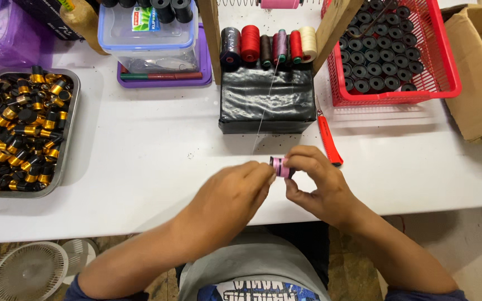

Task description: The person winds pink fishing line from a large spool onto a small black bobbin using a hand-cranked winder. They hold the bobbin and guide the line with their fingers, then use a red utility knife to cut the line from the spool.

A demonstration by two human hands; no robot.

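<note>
Over the surface's (140, 145) near edge, both hands pinch one small pink bobbin (282, 167), its long axis running left-right: right hand (316, 184) fingers closed round it, left hand (235, 192) fingertips touching its left end.

Six thread spools (267, 44) are standing in a row on one black block (267, 100). One red basket (397, 50) is holding too many black bobbins to count. One metal tray (68, 134) is holding an uncountable heap of black-and-gold bobbins. Two hands are sharing one pink bobbin (281, 166). One red-handled tool (328, 139) is lying beside the block.
</note>
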